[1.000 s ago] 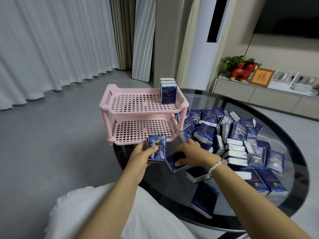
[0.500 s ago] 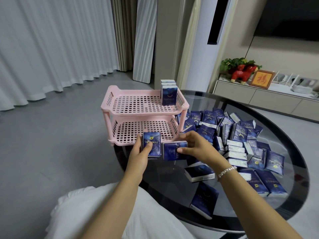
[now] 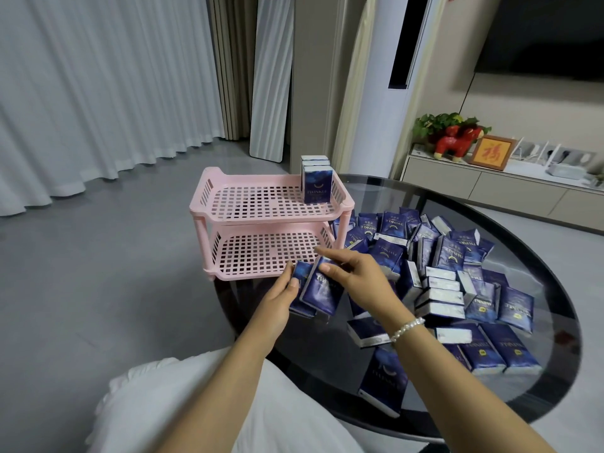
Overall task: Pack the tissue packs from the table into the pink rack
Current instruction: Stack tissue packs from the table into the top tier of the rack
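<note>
Now both packs [image 3: 318,291] tilted, long axes near-upright, left hand [image 3: 277,299] gripping

We record the rack [image 3: 271,223] at the bench's [image 3: 510,223] left edge. A row of packs [image 3: 316,178] stands on its upper shelf, right rear corner. Loose packs [image 3: 457,276] lie right of the rack; two held packs [image 3: 315,289] sit before it.

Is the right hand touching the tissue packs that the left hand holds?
Touching. The head view shows the right hand with its thumb on the held tissue packs; the left hand grips them.
</note>
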A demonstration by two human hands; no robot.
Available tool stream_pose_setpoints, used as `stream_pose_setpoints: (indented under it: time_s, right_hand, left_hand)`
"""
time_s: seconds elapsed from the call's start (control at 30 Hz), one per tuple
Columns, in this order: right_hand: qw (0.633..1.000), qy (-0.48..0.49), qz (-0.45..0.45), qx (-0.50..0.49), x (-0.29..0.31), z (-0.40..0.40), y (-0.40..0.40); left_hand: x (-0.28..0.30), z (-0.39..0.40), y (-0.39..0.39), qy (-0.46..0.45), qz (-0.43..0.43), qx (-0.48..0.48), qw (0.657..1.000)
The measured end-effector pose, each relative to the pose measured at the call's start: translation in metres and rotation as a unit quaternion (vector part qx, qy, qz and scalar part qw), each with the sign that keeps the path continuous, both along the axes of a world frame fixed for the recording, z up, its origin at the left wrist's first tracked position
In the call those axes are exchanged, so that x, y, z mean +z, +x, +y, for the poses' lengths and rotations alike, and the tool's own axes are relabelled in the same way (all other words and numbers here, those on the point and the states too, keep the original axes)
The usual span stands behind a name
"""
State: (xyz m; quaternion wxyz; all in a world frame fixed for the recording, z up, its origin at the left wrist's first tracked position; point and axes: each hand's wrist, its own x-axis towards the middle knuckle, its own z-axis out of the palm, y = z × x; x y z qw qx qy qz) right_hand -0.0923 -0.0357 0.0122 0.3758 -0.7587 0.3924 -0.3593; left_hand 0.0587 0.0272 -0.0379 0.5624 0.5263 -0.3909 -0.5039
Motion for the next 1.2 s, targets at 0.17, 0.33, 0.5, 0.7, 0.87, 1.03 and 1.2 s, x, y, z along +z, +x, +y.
stream_pose_setpoints:
  time_s: [0.17, 0.33, 0.5, 0.7, 0.87, 1.03, 1.2]
  right_hand:
    - [0.999, -0.039, -0.001, -0.011, -0.005, 0.004, 0.015]
    - [0.997, 0.045, -0.042, 0.051, -0.004, -0.001, 0.008]
    - [0.988, 0.116, 0.078, 0.057, 0.004, -0.010, -0.024]
    - [0.903, 0.053, 0.408, 0.121, 0.007, -0.010, -0.057]
    - [0.853, -0.008, 0.505, 0.136, 0.002, -0.004, -0.061]
    - [0.844, -0.064, 0.517, 0.124, -0.006, 0.000, -0.052]
    - [0.857, -0.117, 0.494, 0.083, -0.019, -0.002, -0.035]
  left_hand:
    - [-0.002, 0.002, -0.001, -0.020, 0.015, -0.054, 0.998]
    - [-0.002, 0.000, 0.000, -0.032, 0.003, -0.058, 0.998]
    - [-0.005, -0.003, 0.002, -0.009, -0.011, -0.012, 1.000]
    - [-0.006, -0.005, 0.000, 0.008, -0.012, -0.009, 1.000]
    - [-0.006, -0.004, 0.001, 0.011, -0.016, -0.004, 1.000]
    - [-0.005, -0.004, 0.001, 0.015, -0.023, -0.004, 1.000]
    - [-0.007, -0.004, 0.003, 0.014, -0.009, 0.023, 1.000]
